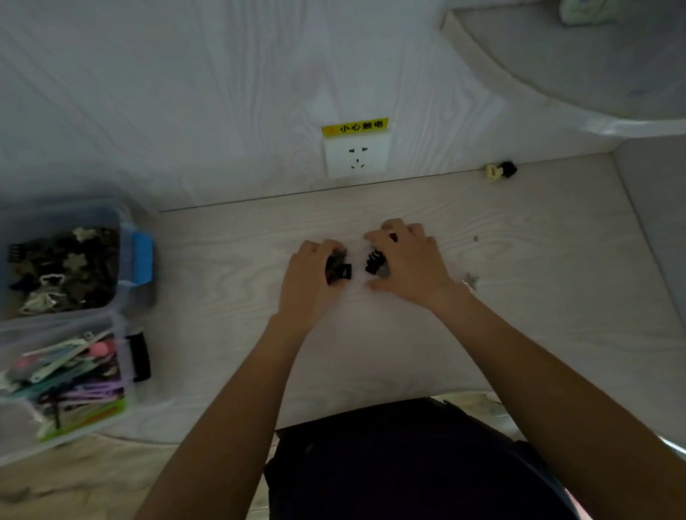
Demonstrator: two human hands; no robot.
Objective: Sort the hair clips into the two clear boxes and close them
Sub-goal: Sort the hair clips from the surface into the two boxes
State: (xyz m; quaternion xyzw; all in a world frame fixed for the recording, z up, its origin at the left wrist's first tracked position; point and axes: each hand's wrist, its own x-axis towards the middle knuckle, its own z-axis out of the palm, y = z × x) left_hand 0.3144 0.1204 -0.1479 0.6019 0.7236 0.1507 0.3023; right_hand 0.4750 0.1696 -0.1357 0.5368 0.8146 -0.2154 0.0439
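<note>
My left hand (307,277) curls round a small black hair clip (339,270) at the middle of the pale desk (345,348). My right hand (410,263) curls round another black hair clip (374,262) just beside it. At the left stand two clear boxes, both open. The far box (123,230) with blue latches holds dark and cream clips. The near box (120,333) with black latches holds pastel pink, green and purple clips. One more clip (500,170), yellow and black, lies by the wall at the back right.
A white wall socket (357,155) under a yellow warning label sits on the wall straight ahead. A grey curved shelf (569,56) juts out at the upper right. Small dark specks (471,278) lie on the desk by my right wrist.
</note>
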